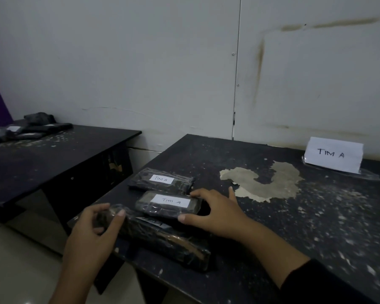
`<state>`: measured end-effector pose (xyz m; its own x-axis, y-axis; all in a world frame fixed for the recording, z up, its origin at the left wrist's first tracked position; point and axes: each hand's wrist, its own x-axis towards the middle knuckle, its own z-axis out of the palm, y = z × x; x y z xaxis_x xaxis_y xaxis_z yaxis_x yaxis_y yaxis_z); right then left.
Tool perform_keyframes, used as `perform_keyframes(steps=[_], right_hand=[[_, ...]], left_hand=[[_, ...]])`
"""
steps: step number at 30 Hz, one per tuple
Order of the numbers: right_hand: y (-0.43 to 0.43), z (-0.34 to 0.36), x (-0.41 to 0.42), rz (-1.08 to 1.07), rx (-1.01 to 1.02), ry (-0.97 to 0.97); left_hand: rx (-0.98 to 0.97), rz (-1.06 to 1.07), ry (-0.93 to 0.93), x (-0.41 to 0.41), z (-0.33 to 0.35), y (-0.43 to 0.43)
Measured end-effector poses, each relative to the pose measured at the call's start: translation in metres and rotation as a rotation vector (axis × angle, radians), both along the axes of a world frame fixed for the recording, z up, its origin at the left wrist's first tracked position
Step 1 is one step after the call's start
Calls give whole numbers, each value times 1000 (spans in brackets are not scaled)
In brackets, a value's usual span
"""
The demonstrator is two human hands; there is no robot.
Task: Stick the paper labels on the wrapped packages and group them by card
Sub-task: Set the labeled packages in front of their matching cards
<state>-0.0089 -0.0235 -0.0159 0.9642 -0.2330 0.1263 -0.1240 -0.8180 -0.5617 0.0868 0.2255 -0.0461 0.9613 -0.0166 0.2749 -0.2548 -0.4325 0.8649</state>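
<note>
Currently left hand [92, 235] grips long black plastic-wrapped package [162, 242]; right hand [215, 211] pinches labelled black wrapped package [169, 205], both well left of folded white "TIM A" card [333, 154]. Peeled beige tabletop patch [268, 181] lies between.

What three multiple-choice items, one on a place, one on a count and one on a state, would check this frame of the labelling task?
1. Where does the TIM A card stand?
A. far right of the near table
B. on the left table
C. on the floor

2. How many packages on the near table show a TIM A label?
A. one
B. two
C. four

3. What state is the long package in?
A. wrapped, no label showing
B. wrapped, labelled TIM B
C. unwrapped

Key: 1 A, the card stands by the wall at right. 2 B, the far package and the middle package each bear a white label. 3 A, its glossy wrap shows no white paper.
</note>
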Motion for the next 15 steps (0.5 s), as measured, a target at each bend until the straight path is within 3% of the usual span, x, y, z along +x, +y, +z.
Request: perform_keyframes(steps=[7,15], right_hand=[[-40,0,-38,32,-81,-38],[-112,-3,-101,-55,-168,-119]], left_hand=[[-230,-114,136,-18,1,-12],[-160,-349,270,-69,10,-72]])
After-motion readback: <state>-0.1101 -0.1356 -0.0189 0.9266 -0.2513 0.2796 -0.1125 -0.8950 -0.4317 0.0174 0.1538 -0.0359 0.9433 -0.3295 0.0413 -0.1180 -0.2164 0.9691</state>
